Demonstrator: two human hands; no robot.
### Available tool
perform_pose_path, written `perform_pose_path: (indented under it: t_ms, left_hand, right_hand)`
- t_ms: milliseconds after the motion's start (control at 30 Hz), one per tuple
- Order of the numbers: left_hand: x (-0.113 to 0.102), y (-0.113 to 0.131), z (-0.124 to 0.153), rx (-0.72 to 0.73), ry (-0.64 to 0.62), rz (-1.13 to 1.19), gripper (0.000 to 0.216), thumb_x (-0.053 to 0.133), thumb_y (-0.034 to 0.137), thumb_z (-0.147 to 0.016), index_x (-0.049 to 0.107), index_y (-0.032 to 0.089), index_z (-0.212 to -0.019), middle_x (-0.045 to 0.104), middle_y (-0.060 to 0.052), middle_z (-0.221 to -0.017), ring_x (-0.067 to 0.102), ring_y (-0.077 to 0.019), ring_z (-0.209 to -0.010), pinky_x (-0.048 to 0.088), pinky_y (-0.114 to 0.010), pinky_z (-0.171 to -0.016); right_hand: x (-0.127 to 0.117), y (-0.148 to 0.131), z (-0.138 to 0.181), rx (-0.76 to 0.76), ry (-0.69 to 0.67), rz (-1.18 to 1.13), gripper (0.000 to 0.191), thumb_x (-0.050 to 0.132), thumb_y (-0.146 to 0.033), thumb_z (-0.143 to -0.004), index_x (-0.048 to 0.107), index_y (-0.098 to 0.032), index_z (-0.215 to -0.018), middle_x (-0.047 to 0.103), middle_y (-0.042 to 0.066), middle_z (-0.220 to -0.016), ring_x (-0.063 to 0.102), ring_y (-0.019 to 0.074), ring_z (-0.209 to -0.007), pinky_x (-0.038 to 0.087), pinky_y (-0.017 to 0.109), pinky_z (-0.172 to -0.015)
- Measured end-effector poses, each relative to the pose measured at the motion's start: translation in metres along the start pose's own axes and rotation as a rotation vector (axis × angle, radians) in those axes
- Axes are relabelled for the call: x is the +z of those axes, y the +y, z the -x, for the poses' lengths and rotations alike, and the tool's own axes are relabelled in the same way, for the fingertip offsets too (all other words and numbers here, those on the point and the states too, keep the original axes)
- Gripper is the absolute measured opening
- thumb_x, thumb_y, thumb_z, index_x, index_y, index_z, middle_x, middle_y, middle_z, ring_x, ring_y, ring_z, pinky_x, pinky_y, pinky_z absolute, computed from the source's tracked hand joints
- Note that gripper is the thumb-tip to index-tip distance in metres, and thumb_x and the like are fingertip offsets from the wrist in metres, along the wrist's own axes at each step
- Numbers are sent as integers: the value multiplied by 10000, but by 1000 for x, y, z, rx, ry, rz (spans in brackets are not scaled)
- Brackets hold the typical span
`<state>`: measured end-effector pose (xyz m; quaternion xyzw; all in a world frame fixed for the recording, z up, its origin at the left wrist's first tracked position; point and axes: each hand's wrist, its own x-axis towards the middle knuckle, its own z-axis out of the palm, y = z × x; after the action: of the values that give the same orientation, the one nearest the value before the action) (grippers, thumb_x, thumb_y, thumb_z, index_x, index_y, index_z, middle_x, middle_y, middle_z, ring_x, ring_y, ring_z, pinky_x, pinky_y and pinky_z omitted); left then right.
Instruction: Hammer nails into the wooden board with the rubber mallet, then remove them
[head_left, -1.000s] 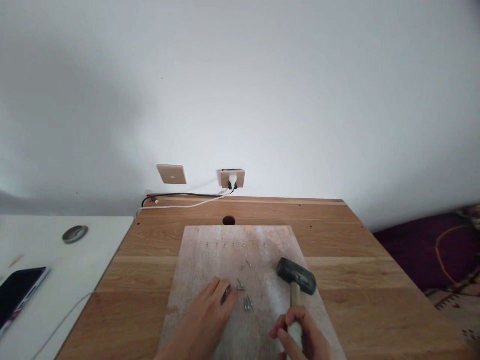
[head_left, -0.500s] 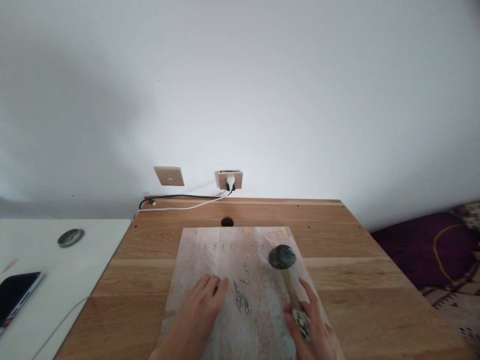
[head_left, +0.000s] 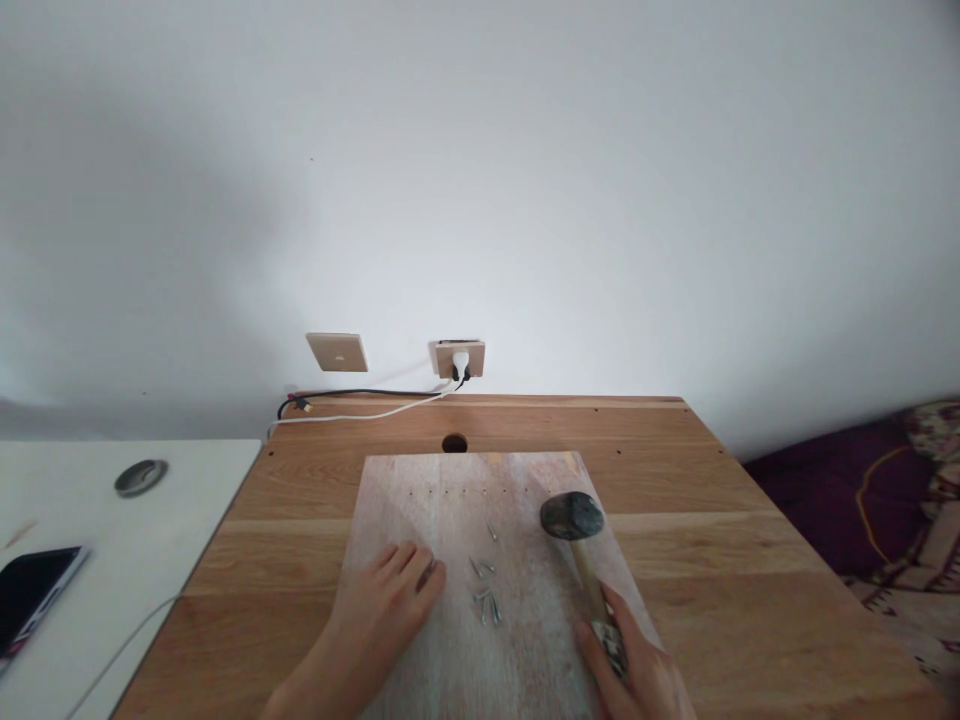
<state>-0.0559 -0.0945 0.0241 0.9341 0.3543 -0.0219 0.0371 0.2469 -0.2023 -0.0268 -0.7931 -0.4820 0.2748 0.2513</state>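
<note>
Mallet with a dark barrel-shaped head and pale wooden handle (head_left: 587, 572) is over the right side of a pale, worn-looking wooden board (head_left: 525, 650); whether its head touches the board cannot be told. The right hand (head_left: 637, 668) grasps the lower handle, its mottled grip now showing, and the head has shifted towards the row of small dark dots (head_left: 464, 492). That suggests a settling hold rather than a blow. The left hand (head_left: 386, 595) has drawn back from the loose silvery metal nails (head_left: 495, 606); its fingers are curled, and whether they hold anything cannot be told. The nails appear to lie flat mid-board, seemingly none upright. Beneath the board lies a brown wooden desk (head_left: 720, 560).
</note>
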Motion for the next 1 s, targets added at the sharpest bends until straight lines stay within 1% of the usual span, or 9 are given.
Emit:
perform_pose_path:
  t_ms: [100, 200, 333, 533, 667, 733, 833, 900, 1000]
  left_hand:
    - [-1, 3, -6, 41, -22, -67, 282, 551, -43, -883, 678, 173, -1014, 725, -76, -1029, 695, -242, -954, 589, -362, -851]
    - [1, 5, -13, 57, -25, -84, 315, 515, -70, -859, 673, 170, -989, 716, -83, -974, 696, -247, -906, 586, -345, -782]
    - [6, 2, -19, 36, 39, -24, 413, 505, -89, -837, 656, 178, -1113, 700, -85, -976, 695, -258, -908, 579, -355, -778]
    - [-2, -25, -19, -166, 11, 127, 361, 435, -86, -833, 635, 191, -947, 661, -65, -965, 666, -230, -895, 560, -361, -817]
    - [0, -47, -19, -256, 120, 326, 279, 445, -2, -863, 631, 196, -926, 660, -53, -986, 653, -209, -921, 536, -345, -857]
    - [6, -56, -22, -315, 211, 462, 218, 462, 67, -881, 630, 200, -924, 676, -39, -954, 653, -192, -873, 530, -319, -819]
    - [15, -71, -31, -383, 354, 638, 157, 496, 171, -891, 640, 203, -945, 710, -26, -913, 647, -167, -774, 528, -292, -760]
    - [18, -81, -38, -375, 403, 688, 159, 513, 239, -908, 660, 204, -954, 732, -27, -912, 648, -162, -753, 535, -295, -763]
    - [18, -91, -46, -328, 411, 698, 158, 538, 275, -904, 679, 207, -925, 743, -24, -885, 657, -167, -763, 545, -303, -789]
  right_hand:
    - [-8, -6, 0, 49, -124, -45, 696, 414, -613, -962, 554, -124, -1437, 695, 7, -559, 728, 275, -526, 546, 324, -574]
    - [-11, -14, 3, 90, -94, -81, 749, 436, -686, -930, 580, -135, -1417, 557, -58, -414, 635, 264, -394, 484, 325, -483]
    - [-8, -18, 5, 131, -69, -107, 761, 415, -702, -932, 588, -138, -1411, 501, -73, -374, 604, 259, -362, 471, 330, -459]
    - [-6, -13, 4, 122, -66, -130, 708, 458, -668, -928, 599, -158, -1399, 492, -77, -371, 591, 255, -354, 468, 321, -453]
    - [-9, -18, 5, 138, -66, -167, 703, 497, -654, -912, 622, -141, -1377, 514, -61, -376, 579, 253, -351, 444, 309, -415]
    - [-11, -20, 5, 142, -73, -185, 697, 521, -668, -901, 637, -156, -1361, 536, -49, -401, 584, 242, -362, 432, 296, -404]
    - [-14, -21, 4, 122, -109, -224, 656, 583, -687, -873, 661, -230, -1337, 514, -55, -400, 554, 234, -355, 434, 297, -404]
    - [-15, -20, 3, 110, -135, -233, 667, 591, -702, -872, 645, -249, -1359, 491, -66, -394, 533, 229, -347, 443, 302, -412]
    - [-12, -19, 3, 96, -158, -230, 748, 530, -728, -908, 570, -189, -1426, 472, -87, -400, 523, 207, -346, 440, 289, -421]
